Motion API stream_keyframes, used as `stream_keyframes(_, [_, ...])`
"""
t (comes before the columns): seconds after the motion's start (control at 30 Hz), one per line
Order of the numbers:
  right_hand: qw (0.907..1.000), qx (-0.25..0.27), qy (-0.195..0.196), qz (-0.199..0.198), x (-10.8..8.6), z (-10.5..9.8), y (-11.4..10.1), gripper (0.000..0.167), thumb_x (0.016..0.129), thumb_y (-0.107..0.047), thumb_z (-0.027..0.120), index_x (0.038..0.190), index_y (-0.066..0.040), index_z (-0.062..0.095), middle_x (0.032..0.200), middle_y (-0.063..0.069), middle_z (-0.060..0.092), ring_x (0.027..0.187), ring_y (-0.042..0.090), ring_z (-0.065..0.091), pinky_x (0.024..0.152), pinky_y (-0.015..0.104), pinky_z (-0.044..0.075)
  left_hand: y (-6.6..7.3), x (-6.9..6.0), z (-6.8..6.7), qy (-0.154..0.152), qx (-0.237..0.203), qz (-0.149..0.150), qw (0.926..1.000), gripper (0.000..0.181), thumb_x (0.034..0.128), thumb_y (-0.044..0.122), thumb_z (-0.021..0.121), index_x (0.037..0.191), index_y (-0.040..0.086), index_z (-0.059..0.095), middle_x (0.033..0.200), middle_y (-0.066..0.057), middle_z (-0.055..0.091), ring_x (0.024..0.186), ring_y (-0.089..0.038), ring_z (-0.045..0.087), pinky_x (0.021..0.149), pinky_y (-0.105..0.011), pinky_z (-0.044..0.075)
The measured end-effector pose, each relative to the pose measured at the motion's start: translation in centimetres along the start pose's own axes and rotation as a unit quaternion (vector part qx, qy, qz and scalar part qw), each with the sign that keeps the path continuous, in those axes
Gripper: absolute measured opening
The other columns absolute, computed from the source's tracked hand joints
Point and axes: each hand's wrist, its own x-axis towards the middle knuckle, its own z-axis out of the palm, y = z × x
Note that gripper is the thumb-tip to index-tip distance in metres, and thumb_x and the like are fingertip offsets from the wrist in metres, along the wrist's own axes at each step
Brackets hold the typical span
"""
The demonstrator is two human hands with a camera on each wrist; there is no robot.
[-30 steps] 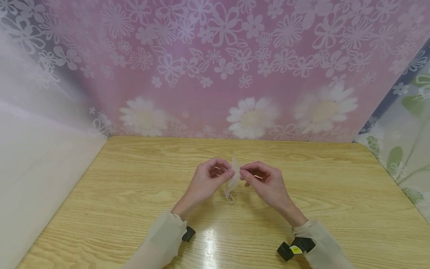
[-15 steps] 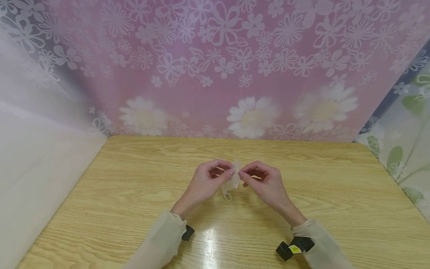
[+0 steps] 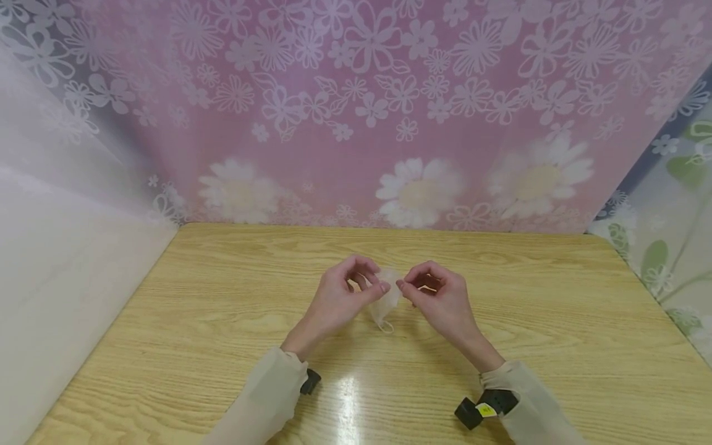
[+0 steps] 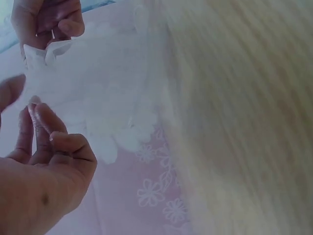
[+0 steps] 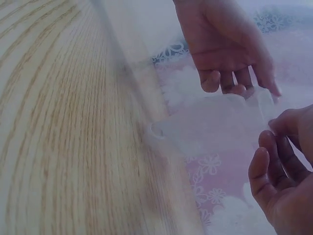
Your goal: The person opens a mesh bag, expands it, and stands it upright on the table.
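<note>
My left grip (image 3: 335,298): 10 o'clock of the bag (image 3: 385,304), thumb and forefinger parted; contact unclear. Bag: over the bench (image 3: 222,309), between my grips, long axis 12 to 6, loop (image 3: 386,332) at 6. Right grip (image 3: 449,301): at 2, pinching the bag's edge. Step, I judge: teasing that edge open; next calls for a left pinch opposite.
</note>
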Motion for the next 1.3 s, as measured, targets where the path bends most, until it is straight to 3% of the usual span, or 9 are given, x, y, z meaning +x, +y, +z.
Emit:
stream_keyframes(0.17, [0.9999, -0.016, 0.002, 0.005, 0.1, 0.0, -0.2, 0.008, 0.090, -0.005, 0.077, 0.094, -0.002, 0.071, 0.090, 0.008, 0.070, 0.076, 0.007, 0.065, 0.063, 0.019, 0.055, 0.7, 0.2, -0.6, 0.002, 0.043, 0.035, 0.9985, 0.033, 0.0933, 0.038, 0.075, 0.124, 0.029, 0.067, 0.101, 0.011, 0.070, 0.092, -0.012, 0.065, 0.071, -0.029, 0.049])
stream_keyframes(0.37, [0.9998, -0.019, -0.008, 0.007, 0.2, 0.0, -0.4, 0.007, 0.091, -0.007, 0.077, 0.096, -0.004, 0.073, 0.092, 0.011, 0.072, 0.079, 0.008, 0.067, 0.067, 0.020, 0.057, 1.4, 0.6, -0.9, 0.006, 0.081, 0.064, 0.9946, 0.030, 0.0982, 0.040, 0.069, 0.127, 0.035, 0.068, 0.105, 0.010, 0.069, 0.093, -0.006, 0.065, 0.073, -0.030, 0.051])
stream_keyframes(0.5, [0.9998, -0.017, -0.014, 0.003, 0.2, 0.1, -0.3, 0.006, 0.091, -0.006, 0.077, 0.096, -0.004, 0.074, 0.093, 0.012, 0.072, 0.081, 0.007, 0.068, 0.068, 0.021, 0.057, 1.8, 0.7, -1.0, -0.001, 0.088, 0.077, 0.9932, 0.026, 0.0996, 0.039, 0.067, 0.124, 0.031, 0.071, 0.112, 0.008, 0.067, 0.094, -0.007, 0.065, 0.076, -0.031, 0.055])
stream_keyframes(0.7, [0.9999, -0.011, -0.007, -0.004, 0.5, 0.0, -0.5, 0.007, 0.091, -0.003, 0.075, 0.099, -0.002, 0.073, 0.095, 0.014, 0.073, 0.084, 0.006, 0.069, 0.072, 0.020, 0.059, 1.8, 0.8, -1.0, -0.010, 0.060, 0.073, 0.9954, 0.014, 0.1007, 0.032, 0.067, 0.108, 0.022, 0.073, 0.106, 0.007, 0.070, 0.091, -0.009, 0.068, 0.079, -0.031, 0.059])
stream_keyframes(0.87, [0.9999, -0.007, -0.004, 0.013, 0.6, -0.2, -0.9, 0.014, 0.093, -0.008, 0.076, 0.105, -0.002, 0.073, 0.100, 0.009, 0.072, 0.088, 0.006, 0.069, 0.073, 0.020, 0.059, 1.4, 0.6, -1.0, 0.006, 0.005, 0.049, 0.9988, 0.007, 0.0996, 0.024, 0.069, 0.105, 0.021, 0.070, 0.102, 0.003, 0.071, 0.088, -0.022, 0.071, 0.075, -0.030, 0.058])
stream_keyframes(1.07, [0.9991, -0.022, -0.018, 0.032, 0.5, -0.6, -1.0, 0.020, 0.096, -0.019, 0.074, 0.111, -0.006, 0.074, 0.103, 0.003, 0.072, 0.086, 0.009, 0.067, 0.069, 0.023, 0.059, 0.9, 0.3, -1.0, 0.026, -0.054, 0.029, 0.9978, 0.006, 0.0983, 0.021, 0.071, 0.102, 0.017, 0.067, 0.102, -0.001, 0.073, 0.088, -0.021, 0.073, 0.073, -0.030, 0.058])
stream_keyframes(1.3, [0.9968, -0.053, -0.048, 0.035, 0.2, -0.7, -1.0, 0.026, 0.098, -0.023, 0.071, 0.117, -0.006, 0.073, 0.108, 0.006, 0.072, 0.090, 0.009, 0.066, 0.071, 0.024, 0.058, 0.5, 0.4, -0.7, 0.052, -0.073, 0.040, 0.9952, 0.009, 0.0959, 0.016, 0.073, 0.095, 0.013, 0.064, 0.100, -0.004, 0.073, 0.090, -0.025, 0.075, 0.074, -0.029, 0.059])
